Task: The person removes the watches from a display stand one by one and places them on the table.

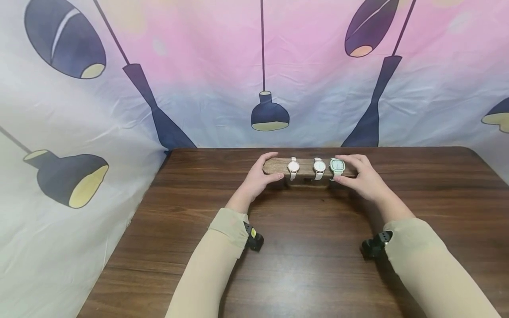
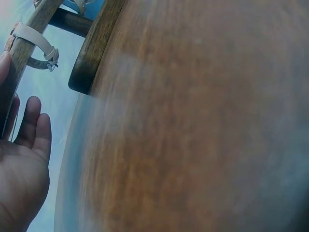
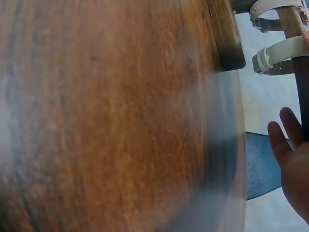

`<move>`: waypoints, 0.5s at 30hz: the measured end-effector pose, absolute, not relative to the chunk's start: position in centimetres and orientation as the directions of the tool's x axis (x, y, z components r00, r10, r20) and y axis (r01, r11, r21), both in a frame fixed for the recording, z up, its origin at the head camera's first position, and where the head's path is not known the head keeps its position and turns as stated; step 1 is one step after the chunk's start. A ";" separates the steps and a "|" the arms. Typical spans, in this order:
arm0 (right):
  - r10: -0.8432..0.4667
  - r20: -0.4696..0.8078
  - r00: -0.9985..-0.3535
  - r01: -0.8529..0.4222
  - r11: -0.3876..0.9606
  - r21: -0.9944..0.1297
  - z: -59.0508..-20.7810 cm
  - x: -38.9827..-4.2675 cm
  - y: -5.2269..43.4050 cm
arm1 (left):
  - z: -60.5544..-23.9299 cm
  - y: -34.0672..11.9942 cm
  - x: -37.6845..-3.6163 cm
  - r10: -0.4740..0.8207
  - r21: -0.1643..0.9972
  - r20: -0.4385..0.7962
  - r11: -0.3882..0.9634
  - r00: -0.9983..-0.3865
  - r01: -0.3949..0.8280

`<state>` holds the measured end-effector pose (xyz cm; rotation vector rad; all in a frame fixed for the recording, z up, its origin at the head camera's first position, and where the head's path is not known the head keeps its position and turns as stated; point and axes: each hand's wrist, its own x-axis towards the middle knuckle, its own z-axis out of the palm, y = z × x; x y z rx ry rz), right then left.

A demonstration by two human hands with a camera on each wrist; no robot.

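A wooden watch stand (image 1: 275, 166) is at the far side of the table, its bar raised above a shorter base (image 3: 227, 38). Around the bar are three wristwatches: one with a pale strap (image 1: 293, 167), a white-strapped one (image 1: 319, 166) and a mint-green square one (image 1: 337, 165). My left hand (image 1: 257, 176) grips the bar's left end, thumb in front and fingers behind. At the right end my right hand (image 1: 367, 179) holds the bar in the same way, its thumb close to the green watch. Both wrist views show the base low against the tabletop and the straps hanging from the bar.
The dark wooden table (image 1: 302, 274) stretches toward me, its back edge just behind the stand. A cloth backdrop (image 1: 222, 79) printed with lamps hangs behind and along the left. Small black cameras (image 1: 254, 238) sit at both wrists.
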<state>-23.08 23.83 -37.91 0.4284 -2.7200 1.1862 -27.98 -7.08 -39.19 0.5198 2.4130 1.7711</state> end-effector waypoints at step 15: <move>-0.165 0.250 -0.954 -0.294 0.680 -0.672 -38.1 -23.4 23.7 | -40.2 -6.8 -28.3 0.306 0.933 0.137 0.280 -0.942 0.226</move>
